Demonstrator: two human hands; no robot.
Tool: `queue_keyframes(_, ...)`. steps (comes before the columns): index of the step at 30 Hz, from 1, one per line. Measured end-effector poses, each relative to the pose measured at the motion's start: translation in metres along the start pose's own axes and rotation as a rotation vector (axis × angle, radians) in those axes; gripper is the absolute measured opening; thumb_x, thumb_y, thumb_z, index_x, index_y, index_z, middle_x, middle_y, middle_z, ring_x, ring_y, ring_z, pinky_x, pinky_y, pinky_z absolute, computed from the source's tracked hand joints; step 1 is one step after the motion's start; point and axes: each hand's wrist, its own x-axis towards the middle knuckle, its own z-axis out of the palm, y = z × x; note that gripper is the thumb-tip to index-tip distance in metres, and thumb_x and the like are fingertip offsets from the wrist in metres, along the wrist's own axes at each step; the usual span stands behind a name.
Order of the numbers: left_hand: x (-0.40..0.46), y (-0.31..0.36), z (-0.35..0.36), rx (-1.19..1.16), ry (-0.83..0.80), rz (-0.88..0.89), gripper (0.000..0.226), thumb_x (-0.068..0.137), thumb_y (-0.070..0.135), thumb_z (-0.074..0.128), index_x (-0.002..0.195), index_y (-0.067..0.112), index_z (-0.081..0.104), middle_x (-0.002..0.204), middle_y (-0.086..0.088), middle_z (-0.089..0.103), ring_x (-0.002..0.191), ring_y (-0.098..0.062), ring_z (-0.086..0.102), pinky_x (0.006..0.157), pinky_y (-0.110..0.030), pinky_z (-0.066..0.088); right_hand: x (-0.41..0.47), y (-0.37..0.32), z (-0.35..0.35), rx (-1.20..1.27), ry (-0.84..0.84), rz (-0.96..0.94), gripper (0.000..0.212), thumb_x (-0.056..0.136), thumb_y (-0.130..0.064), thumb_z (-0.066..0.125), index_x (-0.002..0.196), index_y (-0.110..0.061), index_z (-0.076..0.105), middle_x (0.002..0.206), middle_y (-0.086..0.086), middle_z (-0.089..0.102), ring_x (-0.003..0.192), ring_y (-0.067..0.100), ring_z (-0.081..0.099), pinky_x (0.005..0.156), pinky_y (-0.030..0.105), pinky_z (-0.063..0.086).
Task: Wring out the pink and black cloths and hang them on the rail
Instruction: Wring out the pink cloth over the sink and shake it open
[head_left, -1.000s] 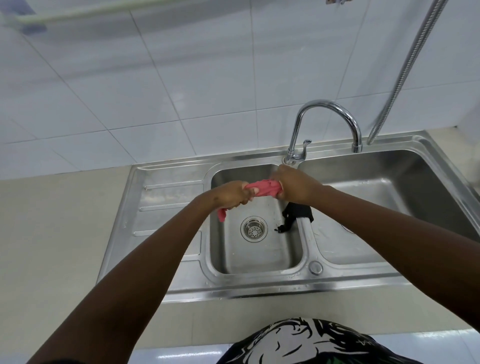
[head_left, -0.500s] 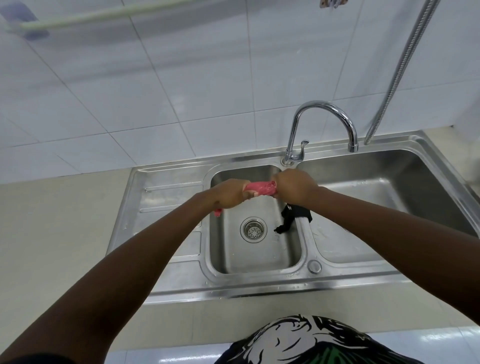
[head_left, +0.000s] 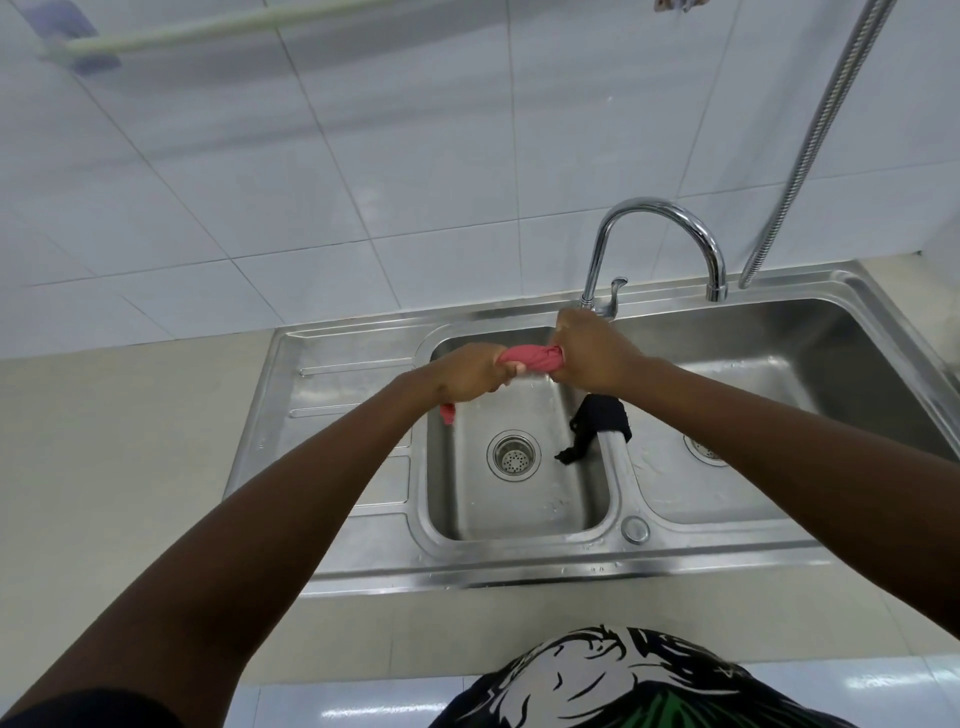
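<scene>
The pink cloth (head_left: 531, 358) is twisted into a tight roll above the left sink basin (head_left: 524, 509). My left hand (head_left: 467, 376) grips its left end, and a small tail of pink hangs below that fist. My right hand (head_left: 589, 353) grips the right end. The black cloth (head_left: 597, 421) lies draped over the divider between the two basins, one end trailing down into the left basin. The pale rail (head_left: 218, 28) is mounted high on the tiled wall at the upper left.
A chrome faucet (head_left: 660, 223) arches just behind my right hand. A metal hose (head_left: 815, 140) hangs down the wall at right. The right basin (head_left: 810, 353) and the ribbed drainboard (head_left: 337, 395) flank the left basin. Beige counter surrounds the sink.
My hands have stayed over the left basin and twisted the pink cloth tighter, so the roll between them is shorter. The black cloth has not moved.
</scene>
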Motion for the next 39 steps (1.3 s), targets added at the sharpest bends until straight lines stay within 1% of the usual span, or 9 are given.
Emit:
queue_keyframes(5,0.0,-0.001,-0.022,-0.522,-0.333,-0.213,0.029,0.098,0.04,0.045,0.091,0.013,0.055,0.056,0.008,0.034,0.043,-0.005,0.021,0.037,-0.016,0.019,-0.008,0.001,0.003,-0.078,0.166,-0.11,0.028,0.084,-0.02,0.062,0.11,-0.011,0.055,0.098,0.01,0.066,0.092,0.032,0.06,0.074,0.041,0.052)
queue_keyframes(9,0.0,-0.003,-0.027,-0.747,-0.432,-0.204,0.015,0.099,0.018,0.046,0.1,0.007,0.056,0.061,0.005,0.038,0.047,-0.005,0.023,0.039,-0.015,0.023,-0.004,0.002,0.005,-0.033,0.062,-0.03,0.021,0.085,-0.002,0.047,0.105,-0.008,0.051,0.097,0.013,0.063,0.089,0.033,0.061,0.073,0.043,0.051)
queue_keyframes(14,-0.007,-0.002,-0.023,-0.101,-0.195,-0.094,0.025,0.096,0.037,0.046,0.105,0.014,0.051,0.077,0.001,0.051,0.053,-0.012,0.051,0.042,-0.028,0.049,-0.001,0.004,0.003,0.027,-0.037,0.021,0.027,0.086,-0.035,0.059,0.097,-0.01,0.057,0.092,0.01,0.068,0.089,0.029,0.064,0.068,0.032,0.043)
queue_keyframes(17,-0.007,-0.003,-0.011,0.267,-0.047,0.04,0.036,0.099,0.041,0.04,0.119,0.015,0.053,0.103,-0.006,0.066,0.091,-0.025,0.064,0.077,-0.043,0.055,0.0,0.001,0.003,0.039,-0.114,0.052,0.025,0.081,-0.039,0.06,0.076,-0.016,0.054,0.073,0.002,0.058,0.082,0.026,0.061,0.066,0.029,0.04)
queue_keyframes(19,-0.006,-0.006,-0.004,0.345,0.081,0.12,0.032,0.1,0.038,0.039,0.113,0.014,0.056,0.103,-0.008,0.068,0.09,-0.023,0.06,0.081,-0.037,0.047,0.001,-0.001,0.003,0.136,-0.168,0.098,0.028,0.08,-0.035,0.06,0.062,-0.018,0.047,0.061,-0.004,0.047,0.073,0.023,0.057,0.064,0.029,0.039)
queue_keyframes(26,-0.008,-0.014,0.006,0.47,0.453,0.303,0.015,0.093,0.025,0.043,0.101,0.02,0.055,0.08,-0.004,0.069,0.061,-0.022,0.054,0.054,-0.028,0.038,0.001,-0.005,-0.002,0.538,-0.232,0.22,0.032,0.074,-0.02,0.063,0.047,-0.02,0.047,0.046,-0.008,0.044,0.046,0.01,0.042,0.05,0.025,0.033)
queue_keyframes(32,-0.005,-0.013,0.013,0.512,0.597,0.386,0.006,0.085,0.01,0.051,0.089,0.013,0.054,0.065,-0.004,0.063,0.049,-0.023,0.049,0.047,-0.024,0.029,-0.004,-0.006,0.004,0.883,-0.291,0.349,0.019,0.069,-0.017,0.064,0.06,-0.017,0.047,0.044,-0.003,0.04,0.038,0.012,0.032,0.04,0.019,0.026)
queue_keyframes(37,-0.001,-0.011,0.012,0.341,0.362,0.24,0.013,0.095,0.028,0.045,0.102,0.017,0.049,0.086,-0.005,0.067,0.074,-0.027,0.061,0.061,-0.034,0.045,-0.013,0.002,0.003,0.774,-0.285,0.218,0.021,0.079,-0.03,0.067,0.078,-0.013,0.056,0.07,0.008,0.056,0.063,0.021,0.052,0.06,0.031,0.041)
queue_keyframes(39,-0.003,-0.01,0.009,0.066,0.2,0.105,0.018,0.096,0.04,0.046,0.102,0.023,0.043,0.084,0.002,0.061,0.072,-0.021,0.058,0.054,-0.031,0.046,-0.018,0.007,-0.003,0.708,-0.349,0.161,0.047,0.08,-0.055,0.062,0.104,-0.015,0.058,0.094,0.01,0.062,0.086,0.023,0.059,0.079,0.037,0.048)
